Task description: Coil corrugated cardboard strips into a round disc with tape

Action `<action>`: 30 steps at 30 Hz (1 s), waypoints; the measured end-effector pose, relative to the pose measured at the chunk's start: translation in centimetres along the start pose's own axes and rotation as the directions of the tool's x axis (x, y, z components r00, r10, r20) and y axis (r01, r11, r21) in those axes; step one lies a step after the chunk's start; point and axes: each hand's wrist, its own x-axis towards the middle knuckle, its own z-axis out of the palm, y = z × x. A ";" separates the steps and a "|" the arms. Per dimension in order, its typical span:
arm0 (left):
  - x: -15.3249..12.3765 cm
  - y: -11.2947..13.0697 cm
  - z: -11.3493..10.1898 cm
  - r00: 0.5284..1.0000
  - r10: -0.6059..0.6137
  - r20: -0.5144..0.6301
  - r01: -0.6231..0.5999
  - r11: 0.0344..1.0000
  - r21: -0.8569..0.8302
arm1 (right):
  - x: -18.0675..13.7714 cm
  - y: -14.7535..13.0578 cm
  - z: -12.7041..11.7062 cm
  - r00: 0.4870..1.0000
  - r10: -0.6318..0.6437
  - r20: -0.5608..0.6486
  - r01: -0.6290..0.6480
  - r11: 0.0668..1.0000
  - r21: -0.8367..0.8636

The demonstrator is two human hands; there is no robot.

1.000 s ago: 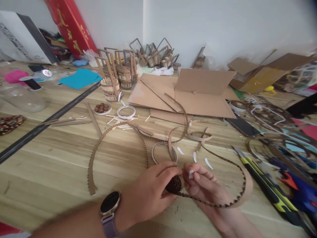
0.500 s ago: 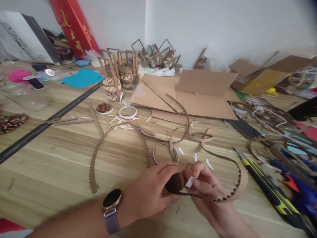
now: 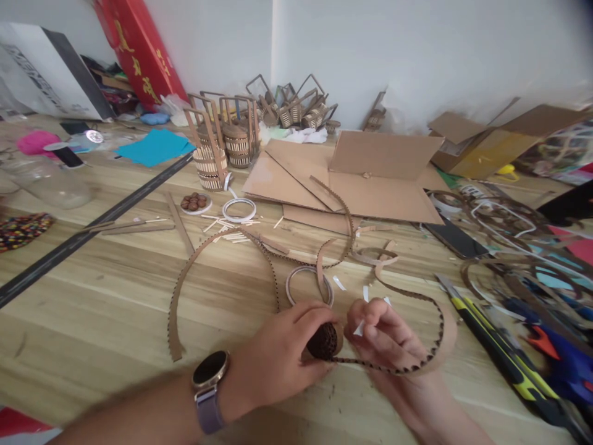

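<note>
My left hand, with a watch on its wrist, is closed round a tight roll of corrugated cardboard strip just above the wooden table. The strip's loose tail loops out to the right and back. My right hand pinches a small white slip of paper right beside the roll. A tape ring lies just beyond my fingers.
More cardboard strips curl across the table. Flat cardboard sheets and small wooden lanterns stand behind. A yellow utility knife and tangled cut-outs lie at the right. A black rail runs along the left.
My right hand has shifted slightly with the white slip, keeping it close to the roll. The strip's loop at the right has drawn in a little. My left hand has stayed put.
</note>
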 end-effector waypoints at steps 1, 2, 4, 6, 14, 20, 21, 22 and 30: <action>0.0 0.0 0.0 1.000 0.000 0.001 0.000 1.000 -0.001 | 0.0 0.1 -0.1 1.000 -0.007 0.001 0.007 1.000 -0.017; -0.1 0.0 0.0 1.000 0.002 0.003 -0.002 1.000 -0.004 | 0.1 0.2 -0.2 1.000 -0.019 -0.001 0.019 0.999 -0.036; -0.1 0.1 0.0 1.000 0.005 0.006 -0.005 1.000 -0.010 | 0.1 0.4 -0.4 0.999 -0.048 0.000 0.048 0.996 -0.076; 0.0 0.2 -0.1 1.000 0.006 0.006 -0.006 1.000 -0.018 | 0.1 0.6 -0.5 0.997 -0.070 0.021 0.072 0.991 -0.110; 0.0 0.3 -0.1 1.000 0.019 0.009 -0.018 0.998 -0.058 | 0.2 1.0 -1.1 0.973 -0.113 0.201 0.150 0.972 -0.180; 0.0 0.2 -0.1 1.000 0.006 0.011 -0.005 0.998 -0.067 | 0.1 0.9 -0.9 0.974 -0.140 0.180 0.182 0.953 -0.241; 0.1 0.2 -0.1 1.000 0.002 0.013 -0.001 0.998 -0.068 | 0.1 0.9 -0.8 0.976 -0.138 0.166 0.176 0.953 -0.244; 0.1 0.2 -0.2 1.000 -0.002 0.014 0.003 0.998 -0.070 | 0.1 0.9 -0.7 0.979 -0.136 0.152 0.171 0.954 -0.245; 0.1 0.4 -0.2 1.000 0.002 0.017 -0.001 0.998 -0.060 | 0.1 0.9 -0.8 0.978 -0.132 0.160 0.169 0.954 -0.248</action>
